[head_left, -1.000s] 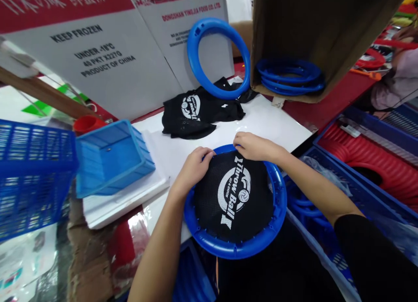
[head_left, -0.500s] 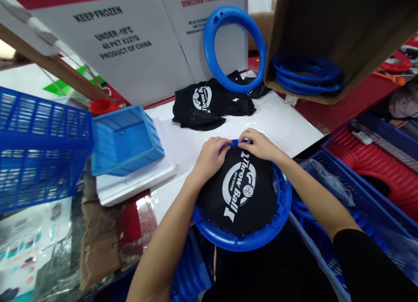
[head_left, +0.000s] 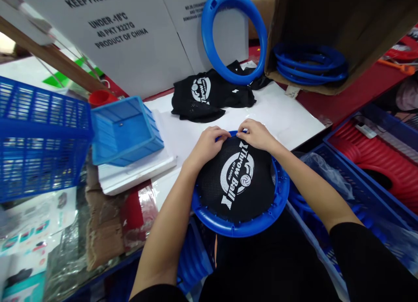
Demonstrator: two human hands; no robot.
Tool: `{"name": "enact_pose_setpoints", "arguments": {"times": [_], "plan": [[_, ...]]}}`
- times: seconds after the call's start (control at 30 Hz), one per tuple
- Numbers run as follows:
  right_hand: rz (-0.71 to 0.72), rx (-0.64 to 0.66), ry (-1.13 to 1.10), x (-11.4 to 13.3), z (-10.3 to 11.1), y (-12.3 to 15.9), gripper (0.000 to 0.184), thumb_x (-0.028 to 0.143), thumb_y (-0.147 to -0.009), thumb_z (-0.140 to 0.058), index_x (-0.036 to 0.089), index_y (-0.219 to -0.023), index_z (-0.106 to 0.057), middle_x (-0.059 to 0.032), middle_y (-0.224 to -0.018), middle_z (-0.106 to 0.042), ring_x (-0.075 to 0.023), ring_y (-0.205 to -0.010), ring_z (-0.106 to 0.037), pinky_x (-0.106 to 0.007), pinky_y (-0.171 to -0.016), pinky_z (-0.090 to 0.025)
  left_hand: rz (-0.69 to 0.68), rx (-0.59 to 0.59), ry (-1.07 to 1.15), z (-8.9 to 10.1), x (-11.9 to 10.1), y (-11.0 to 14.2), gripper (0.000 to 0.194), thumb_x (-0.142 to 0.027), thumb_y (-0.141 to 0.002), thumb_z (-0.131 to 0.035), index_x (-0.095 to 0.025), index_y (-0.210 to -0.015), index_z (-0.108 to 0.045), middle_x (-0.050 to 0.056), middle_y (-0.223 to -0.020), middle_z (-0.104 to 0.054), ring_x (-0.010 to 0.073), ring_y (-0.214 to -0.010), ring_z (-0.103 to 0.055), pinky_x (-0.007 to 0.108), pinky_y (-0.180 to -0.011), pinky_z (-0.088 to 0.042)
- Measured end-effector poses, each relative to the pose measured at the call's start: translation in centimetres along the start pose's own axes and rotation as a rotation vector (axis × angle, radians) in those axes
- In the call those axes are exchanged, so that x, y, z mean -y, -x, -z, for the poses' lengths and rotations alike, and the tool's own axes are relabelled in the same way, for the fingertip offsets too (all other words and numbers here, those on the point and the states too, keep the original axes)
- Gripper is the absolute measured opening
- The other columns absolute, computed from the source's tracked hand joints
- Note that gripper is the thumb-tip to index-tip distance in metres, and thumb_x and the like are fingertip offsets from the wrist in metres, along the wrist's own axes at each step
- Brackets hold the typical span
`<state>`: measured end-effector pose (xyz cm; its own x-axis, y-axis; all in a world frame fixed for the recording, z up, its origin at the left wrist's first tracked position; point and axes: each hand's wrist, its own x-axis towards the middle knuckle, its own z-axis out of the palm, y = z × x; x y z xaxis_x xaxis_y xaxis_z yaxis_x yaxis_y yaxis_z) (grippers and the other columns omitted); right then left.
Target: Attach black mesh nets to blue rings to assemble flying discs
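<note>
A round black mesh cloth [head_left: 235,184] printed "Throw Ball" lies over a blue plastic ring [head_left: 241,229] at the near edge of the table. At the ring's far side, my left hand [head_left: 210,146] pinches the cloth's edge against the rim. Close beside it, my right hand [head_left: 256,136] has thumb and fingers closed on the same edge. Part of the ring's right side is bare, with small pegs showing. Farther back, more black mesh cloths [head_left: 202,97] lie in a heap, and another blue ring [head_left: 209,32] leans upright against a white carton.
A small blue bin [head_left: 127,132] stands on a white slab at left, beside a tall blue basket [head_left: 42,136]. An open cardboard box [head_left: 326,88] at back right holds several blue rings [head_left: 310,64]. Crates with red rings [head_left: 392,162] stand at right.
The view has tilted down slightly, so the scene sits higher or lower in places. Both hands stay at the ring's far edge, with only slight finger movement.
</note>
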<state>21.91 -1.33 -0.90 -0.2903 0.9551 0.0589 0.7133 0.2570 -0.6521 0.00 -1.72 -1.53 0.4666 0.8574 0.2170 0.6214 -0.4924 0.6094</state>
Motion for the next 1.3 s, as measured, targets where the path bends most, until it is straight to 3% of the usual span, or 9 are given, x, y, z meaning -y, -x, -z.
{"name": "enact_pose_setpoints", "arguments": {"times": [0.33, 0.5, 0.7, 0.8, 0.87, 1.0, 1.1, 1.23, 1.3], "plan": [[0.024, -0.063, -0.093, -0.5, -0.6, -0.1, 0.01, 0.017, -0.087, -0.072, 0.019, -0.077, -0.071, -0.0052, -0.098, -0.065, -0.0195, -0.089, -0.06, -0.035, -0.088, -0.05, -0.03, 0.052, -0.34, -0.7, -0.9, 0.4, 0.039, -0.01, -0.098, -0.045, -0.024, -0.111, -0.079, 0.013, -0.111, -0.068, 0.0321, -0.106, -0.059, 0.049, -0.094, -0.048], [0.024, -0.06, -0.083, -0.3, -0.7, 0.0, 0.01, 0.015, -0.087, -0.069, 0.019, -0.077, -0.07, -0.0049, -0.098, -0.064, -0.0193, -0.091, -0.061, -0.034, -0.09, -0.051, -0.044, 0.082, -0.396, -0.9, -1.2, 0.8, 0.041, -0.006, -0.095, -0.045, -0.024, -0.116, -0.076, 0.015, -0.114, -0.067, 0.0337, -0.109, -0.057, 0.05, -0.094, -0.046], [0.03, -0.033, -0.156, -0.3, 0.0, 0.1, 0.007, 0.018, -0.088, -0.066, 0.018, -0.081, -0.068, -0.0067, -0.104, -0.066, -0.0198, -0.09, -0.063, -0.038, -0.095, -0.053, -0.077, 0.119, -0.318, -0.8, -1.2, 1.1, 0.031, -0.025, -0.105, -0.044, -0.02, -0.119, -0.071, 0.014, -0.119, -0.066, 0.033, -0.115, -0.055, 0.051, -0.102, -0.046], [0.191, -0.026, -0.295, -0.1, 1.7, 2.3, 0.009, 0.023, -0.095, -0.061, 0.02, -0.096, -0.069, -0.0081, -0.115, -0.07, -0.0225, -0.108, -0.066, -0.043, -0.106, -0.052, -0.057, 0.082, -0.365, -0.7, -1.4, 1.2, 0.028, -0.031, -0.106, -0.047, -0.021, -0.114, -0.072, 0.014, -0.121, -0.065, 0.032, -0.111, -0.057, 0.049, -0.1, -0.048], [0.266, -0.043, -0.264, 0.1, 2.5, 5.2, 0.014, 0.029, -0.1, -0.058, 0.023, -0.106, -0.069, -0.0091, -0.127, -0.069, -0.0256, -0.126, -0.062, -0.05, -0.116, -0.046, 0.018, 0.034, -0.443, -0.6, -1.6, 1.3, 0.029, -0.028, -0.106, -0.045, -0.02, -0.109, -0.072, 0.016, -0.117, -0.064, 0.0334, -0.107, -0.059, 0.049, -0.094, -0.051], [0.065, -0.145, 0.073, 0.2, 1.9, 12.2, 0.019, 0.037, -0.103, -0.056, 0.026, -0.113, -0.069, -0.0139, -0.146, -0.061, -0.0366, -0.142, -0.051, -0.072, -0.124, -0.03, 0.203, -0.044, -0.568, -0.5, -1.6, 1.9, 0.029, -0.026, -0.106, -0.041, -0.017, -0.109, -0.068, 0.02, -0.112, -0.066, 0.0367, -0.102, -0.063, 0.049, -0.081, -0.055], [-0.033, -0.244, 0.204, 0.0, 0.3, 15.7, 0.028, 0.041, -0.105, -0.053, 0.023, -0.118, -0.071, -0.0175, -0.154, -0.055, -0.0416, -0.148, -0.045, -0.074, -0.124, -0.032, 0.303, -0.009, -0.592, 0.4, -0.9, 2.9, 0.03, -0.028, -0.105, -0.04, -0.013, -0.107, -0.066, 0.023, -0.103, -0.07, 0.038, -0.095, -0.067, 0.05, -0.08, -0.056], [-0.109, -0.337, 0.216, -0.3, -1.0, 17.0, 0.037, 0.047, -0.105, -0.052, 0.025, -0.128, -0.071, -0.0187, -0.156, -0.052, -0.0449, -0.147, -0.046, -0.074, -0.119, -0.04, 0.386, 0.121, -0.516, 2.9, 0.3, 4.5, 0.035, -0.04, -0.104, -0.045, -0.02, -0.084, -0.067, 0.016, -0.081, -0.071, 0.0363, -0.083, -0.071, 0.048, -0.079, -0.057], [-0.124, -0.319, 0.16, -0.6, -1.0, 16.7, 0.04, 0.048, -0.105, -0.052, 0.026, -0.134, -0.069, -0.0177, -0.159, -0.049, -0.043, -0.149, -0.045, -0.071, -0.12, -0.042, 0.434, 0.147, -0.449, 4.2, 0.4, 4.7, 0.033, -0.047, -0.101, -0.052, -0.021, -0.091, -0.069, 0.013, -0.079, -0.072, 0.0352, -0.08, -0.072, 0.047, -0.076, -0.058]]}}
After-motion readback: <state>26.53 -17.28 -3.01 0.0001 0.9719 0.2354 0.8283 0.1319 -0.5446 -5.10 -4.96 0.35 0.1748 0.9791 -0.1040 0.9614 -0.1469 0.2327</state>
